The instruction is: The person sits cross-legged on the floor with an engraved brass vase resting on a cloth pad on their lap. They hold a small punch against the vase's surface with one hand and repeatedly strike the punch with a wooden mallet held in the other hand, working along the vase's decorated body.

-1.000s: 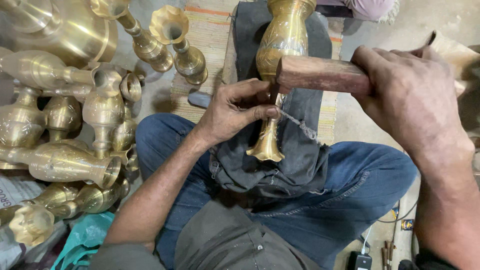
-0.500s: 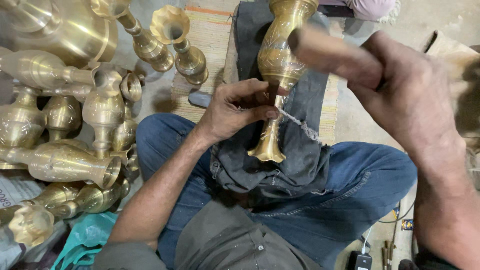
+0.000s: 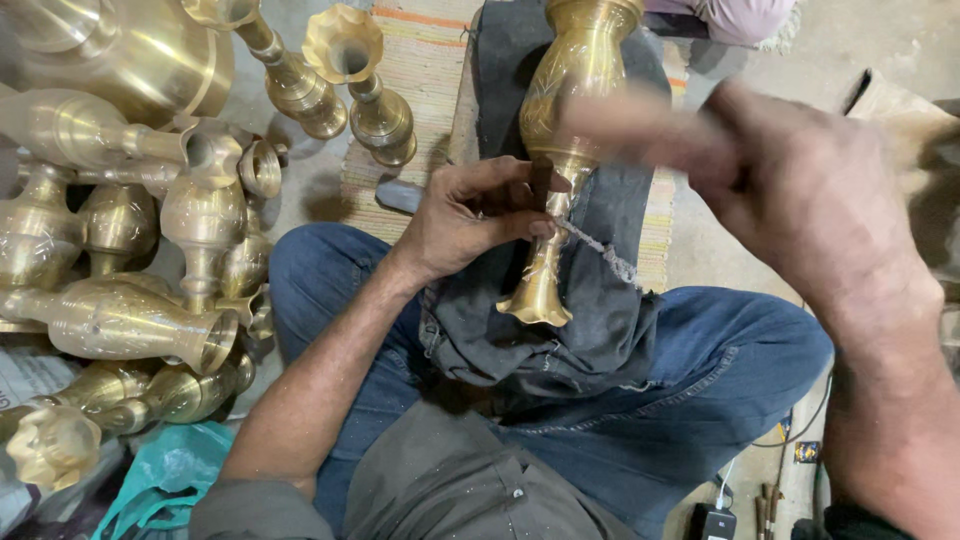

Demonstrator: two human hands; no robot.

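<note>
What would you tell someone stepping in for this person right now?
Left hand pinches a thin tool against the neck of the brass vase, which lies on a dark cloth over the lap.
Right hand grips a wooden mallet, blurred in mid swing.
Done: engraved lines show on the vase body.
Left: cannot tell how much.
More brass vases are piled on the left.

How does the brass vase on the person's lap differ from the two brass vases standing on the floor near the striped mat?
The lap vase lies on its side on a dark cloth; the two floor vases stand upright. The lap vase shows engraved patterns; the floor vases look plain. The left hand touches the lap vase; nothing touches the floor vases. All are shiny brass with flared mouths.
</note>
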